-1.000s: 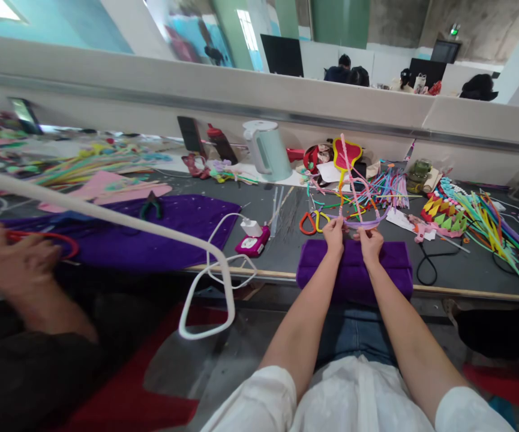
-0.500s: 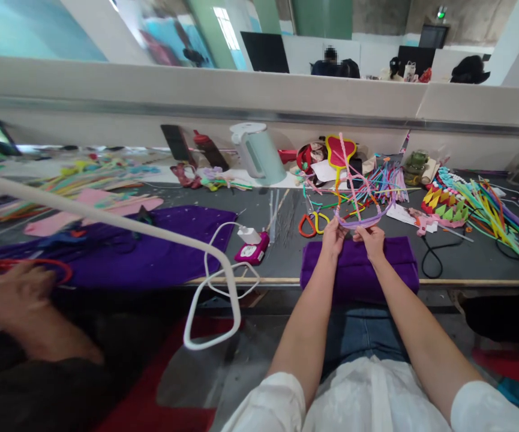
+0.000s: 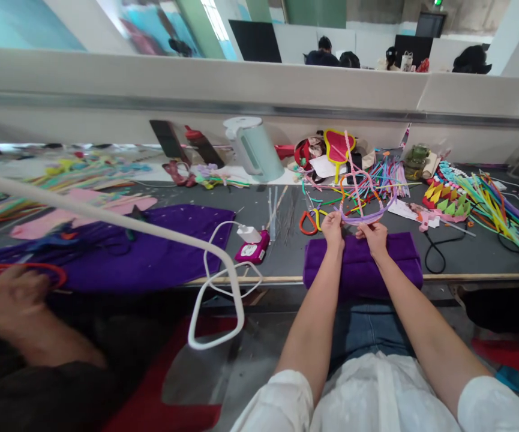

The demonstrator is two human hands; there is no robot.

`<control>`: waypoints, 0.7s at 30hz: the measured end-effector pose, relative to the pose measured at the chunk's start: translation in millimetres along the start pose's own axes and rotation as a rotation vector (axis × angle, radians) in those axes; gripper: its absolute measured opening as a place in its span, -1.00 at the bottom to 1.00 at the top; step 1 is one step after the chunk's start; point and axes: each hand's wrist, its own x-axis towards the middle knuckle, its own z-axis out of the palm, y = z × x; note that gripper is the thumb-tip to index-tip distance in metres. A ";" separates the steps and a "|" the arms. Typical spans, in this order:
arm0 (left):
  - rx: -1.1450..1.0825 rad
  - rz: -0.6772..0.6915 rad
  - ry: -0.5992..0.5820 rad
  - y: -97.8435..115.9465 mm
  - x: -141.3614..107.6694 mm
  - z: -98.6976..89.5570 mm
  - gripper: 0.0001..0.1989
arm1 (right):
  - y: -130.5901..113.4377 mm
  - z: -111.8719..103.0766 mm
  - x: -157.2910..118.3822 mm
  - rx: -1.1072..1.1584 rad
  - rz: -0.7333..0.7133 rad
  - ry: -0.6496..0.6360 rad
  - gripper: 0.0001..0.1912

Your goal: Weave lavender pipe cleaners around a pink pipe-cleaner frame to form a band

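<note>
Between my two hands is a frame bent from fuzzy pipe cleaners [image 3: 378, 212], with a curved purple strip at the bottom and pink and orange strips rising from it. My left hand [image 3: 332, 230] pinches the left end of the purple curve. Lower down and to the right, my right hand [image 3: 374, 236] has its fingertips closed on the same piece, near the foot of the upright pink strip. Below the hands a folded purple cloth [image 3: 362, 264] lies at the table's front edge.
Left of my hands are scissors [image 3: 308, 223], a pink power bank [image 3: 252, 247] and a white lamp arm [image 3: 214, 246]. Behind stand a pale kettle [image 3: 259, 150] and a pipe-cleaner bundle [image 3: 387, 177]. A co-worker's hand [image 3: 9, 294] holds red-handled scissors at far left.
The view has shifted slightly. Both my hands keep their pinch on the pipe-cleaner frame, with little visible change in its shape.
</note>
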 end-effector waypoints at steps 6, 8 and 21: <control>0.114 0.051 0.043 5.7 -2.0 1.8 -0.74 | 5.2 -1.4 1.7 -0.062 -0.023 0.010 -0.70; 0.164 0.071 0.047 7.4 -2.7 1.0 -0.76 | 6.6 -2.0 2.1 -0.098 -0.035 0.011 -0.69; 0.147 -0.020 0.025 9.8 -1.9 -3.8 -0.74 | 6.8 -2.1 1.4 -0.110 -0.042 0.014 -0.69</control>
